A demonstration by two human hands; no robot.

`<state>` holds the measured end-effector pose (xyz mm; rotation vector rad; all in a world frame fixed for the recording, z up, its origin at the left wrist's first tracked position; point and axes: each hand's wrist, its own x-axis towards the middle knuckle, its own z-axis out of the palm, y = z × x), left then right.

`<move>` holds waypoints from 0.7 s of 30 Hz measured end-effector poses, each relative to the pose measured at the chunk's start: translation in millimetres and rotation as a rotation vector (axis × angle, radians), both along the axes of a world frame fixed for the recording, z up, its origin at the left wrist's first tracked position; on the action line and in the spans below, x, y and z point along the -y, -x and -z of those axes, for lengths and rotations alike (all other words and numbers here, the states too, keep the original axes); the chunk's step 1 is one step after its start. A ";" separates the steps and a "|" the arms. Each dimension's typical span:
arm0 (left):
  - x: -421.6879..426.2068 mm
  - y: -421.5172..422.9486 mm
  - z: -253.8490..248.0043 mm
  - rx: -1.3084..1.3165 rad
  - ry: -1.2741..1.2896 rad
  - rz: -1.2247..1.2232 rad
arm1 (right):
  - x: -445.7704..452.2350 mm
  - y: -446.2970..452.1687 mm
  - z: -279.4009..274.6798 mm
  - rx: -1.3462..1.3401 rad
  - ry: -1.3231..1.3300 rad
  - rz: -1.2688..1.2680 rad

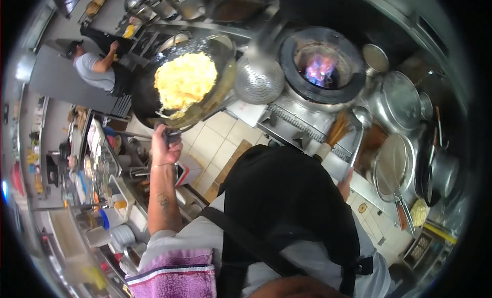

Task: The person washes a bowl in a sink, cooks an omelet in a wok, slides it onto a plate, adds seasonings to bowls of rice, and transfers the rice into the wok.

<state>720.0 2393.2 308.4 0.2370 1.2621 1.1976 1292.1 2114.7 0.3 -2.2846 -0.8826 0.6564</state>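
A soft, lumpy yellow mass that looks like egg (187, 80), moist and roughly rounded with a ragged edge, lies in a wide black metal wok (147, 102). The wok hangs tilted to the left of the stove, well apart from the flame, its curved inner wall dark and glossy. The left hand (166, 145) grips it at the near edge — fingers curled tightly and pressed around a dark grip. The right hand (346, 185), partly covered by the wearer's black cloth apron (287, 200), is at the near end of the long handle of a round-bowled steel ladle (362, 117); how its fingers are set I cannot tell.

Between wok and stove is a round, perforated steel skimmer (259, 81), its disc dotted with small holes. Beside it, a thick, dark ring-shaped burner (288, 67) encloses a blue and pinkish flame (320, 71).

Nearer the right hand are a bristly tan brush (336, 130) and a container of orange-brown contents (375, 136). Beyond these sit a round steel pot (400, 100) and a fine-mesh strainer (392, 162) — round, with a metal rim. A nubbly purple towel (177, 277) with a striped border drapes the wearer's left shoulder.
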 end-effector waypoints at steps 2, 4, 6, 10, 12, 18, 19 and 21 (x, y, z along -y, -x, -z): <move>5.3 -13.7 -6.4 -0.043 -0.019 0.013 | -1.8 -7.7 11.6 0.032 -0.038 -0.054; 2.9 -10.2 13.2 -0.029 -0.048 0.049 | 0.3 -6.4 18.0 0.083 -0.064 -0.074; -4.6 -20.2 35.3 -0.017 -0.077 0.108 | -4.2 -2.4 4.9 0.049 0.054 -0.018; -40.8 -51.5 88.7 0.015 -0.126 0.288 | -9.0 12.0 -0.2 0.087 0.011 -0.001; -65.8 -72.1 109.0 -0.013 -0.099 0.397 | -12.9 15.9 1.1 0.093 0.103 0.041; -136.5 -150.2 162.6 0.168 -0.009 0.670 | -59.3 53.7 -74.9 0.098 0.150 0.234; -143.8 -162.3 170.4 0.192 -0.029 0.710 | -59.6 65.0 -83.6 0.068 0.086 0.258; -153.7 -187.4 180.1 0.233 -0.043 0.768 | -58.0 83.3 -84.6 0.137 0.019 0.295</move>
